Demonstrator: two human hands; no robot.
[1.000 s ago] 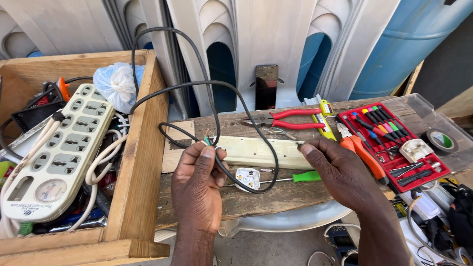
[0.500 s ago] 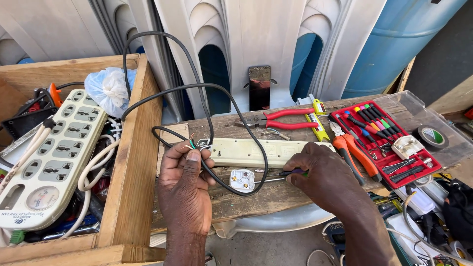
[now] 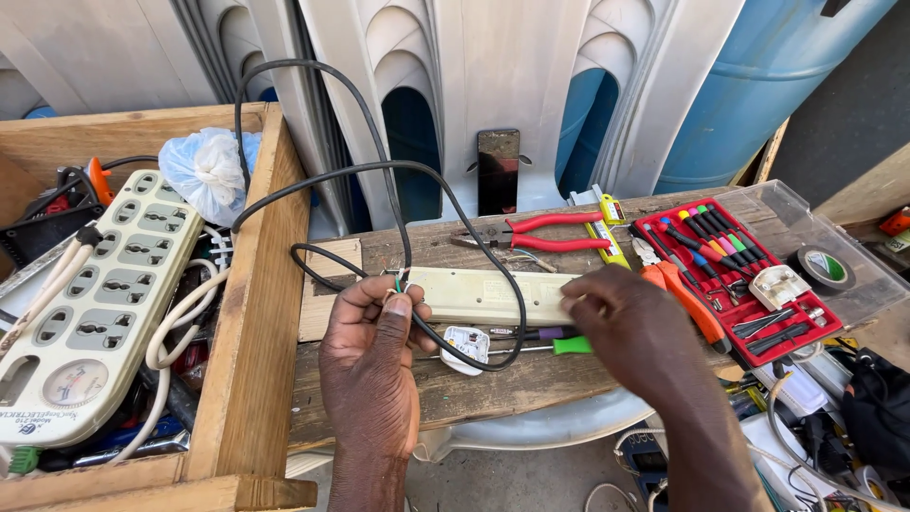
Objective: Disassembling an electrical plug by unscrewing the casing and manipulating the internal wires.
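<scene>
My left hand (image 3: 370, 356) pinches the stripped end of a black cable (image 3: 445, 190) between thumb and fingers, with thin green and pale wires sticking up at the left end of a cream power strip (image 3: 474, 294). The strip lies along a wooden board (image 3: 474, 389). My right hand (image 3: 635, 332) grips the strip's right end with curled fingers. The cable loops over the strip and around a white plug (image 3: 466, 343). A screwdriver with a green handle (image 3: 572, 345) lies just below my right hand, untouched.
Red-handled pliers (image 3: 545, 232) and a red tray of small screwdrivers (image 3: 730, 270) lie at the right, by a black tape roll (image 3: 825, 268). A wooden crate (image 3: 256, 303) at the left holds a large extension block (image 3: 104, 294), cords and a plastic bag (image 3: 209, 171). A dark phone (image 3: 498, 171) leans on white plastic chairs.
My right hand has lifted off the green screwdriver and moved up to the strip's right end. My left hand keeps hold of the cable end.
</scene>
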